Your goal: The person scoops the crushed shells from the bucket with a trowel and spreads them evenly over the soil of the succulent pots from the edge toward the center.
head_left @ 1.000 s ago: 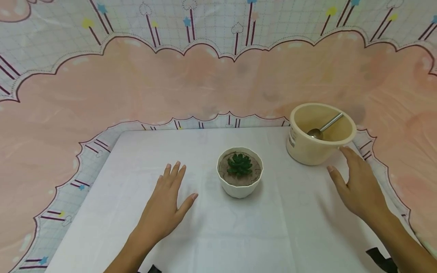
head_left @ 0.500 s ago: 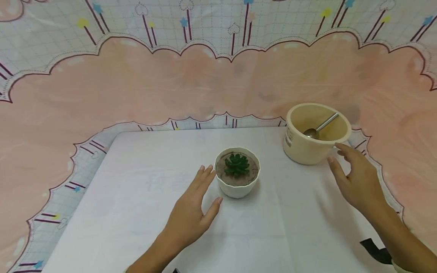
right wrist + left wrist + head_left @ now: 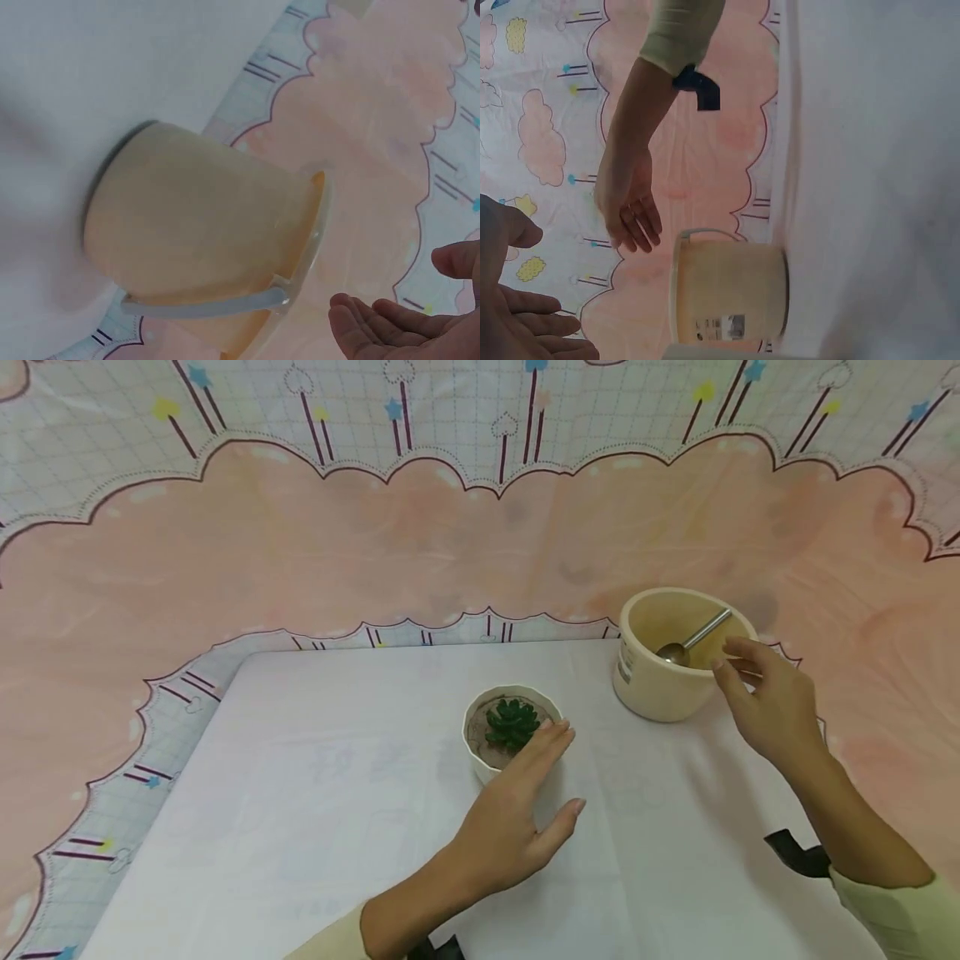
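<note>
My left hand (image 3: 510, 835) has slid from the bare cloth up to the white pot (image 3: 480, 760) with its succulent (image 3: 512, 724); fingers straight and relaxed over the near rim, holding nothing. Farther right stands the cream cup (image 3: 660, 681), a spoon (image 3: 693, 639) leaning inside. My right hand (image 3: 765, 702) has come up to the cup's rim, fingers loosely bent, empty. Only the wrist views show the cup's side handle (image 3: 217, 304) and a label (image 3: 720, 326), too small to read.

A staged tabletop set: pastel cartoon backdrop (image 3: 465, 527), white table (image 3: 337, 793).
</note>
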`<state>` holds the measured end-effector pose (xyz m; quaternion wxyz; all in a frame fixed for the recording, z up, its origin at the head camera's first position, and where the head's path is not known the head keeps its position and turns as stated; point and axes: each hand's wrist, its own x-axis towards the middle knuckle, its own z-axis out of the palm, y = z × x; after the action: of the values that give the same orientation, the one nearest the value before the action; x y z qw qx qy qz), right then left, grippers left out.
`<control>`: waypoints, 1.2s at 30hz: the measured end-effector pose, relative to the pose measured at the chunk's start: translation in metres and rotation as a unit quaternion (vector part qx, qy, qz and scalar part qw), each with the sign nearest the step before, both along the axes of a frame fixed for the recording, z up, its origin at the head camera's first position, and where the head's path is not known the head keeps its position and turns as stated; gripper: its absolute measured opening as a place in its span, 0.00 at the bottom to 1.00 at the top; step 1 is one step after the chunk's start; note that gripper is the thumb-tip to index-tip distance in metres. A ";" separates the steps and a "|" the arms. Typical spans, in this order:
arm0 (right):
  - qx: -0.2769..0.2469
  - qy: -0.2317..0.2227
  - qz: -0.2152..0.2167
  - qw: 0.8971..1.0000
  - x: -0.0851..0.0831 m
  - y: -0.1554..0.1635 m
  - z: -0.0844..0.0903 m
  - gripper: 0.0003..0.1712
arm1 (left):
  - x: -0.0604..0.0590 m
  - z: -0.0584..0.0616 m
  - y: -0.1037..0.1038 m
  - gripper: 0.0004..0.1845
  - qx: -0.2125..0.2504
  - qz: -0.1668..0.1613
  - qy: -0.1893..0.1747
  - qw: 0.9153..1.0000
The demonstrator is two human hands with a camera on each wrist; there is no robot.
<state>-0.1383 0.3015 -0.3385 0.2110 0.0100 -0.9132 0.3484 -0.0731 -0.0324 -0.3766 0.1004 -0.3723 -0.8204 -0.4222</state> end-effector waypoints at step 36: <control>-0.222 -0.347 0.076 0.908 -0.103 0.033 0.021 0.34 | -0.099 0.000 0.156 0.37 0.112 0.100 -0.156 0.976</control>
<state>-0.2417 0.3344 -0.3176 -0.1499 -0.0895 -0.8242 0.5387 -0.1722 0.1233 -0.3763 0.0538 -0.2039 -0.8069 -0.5518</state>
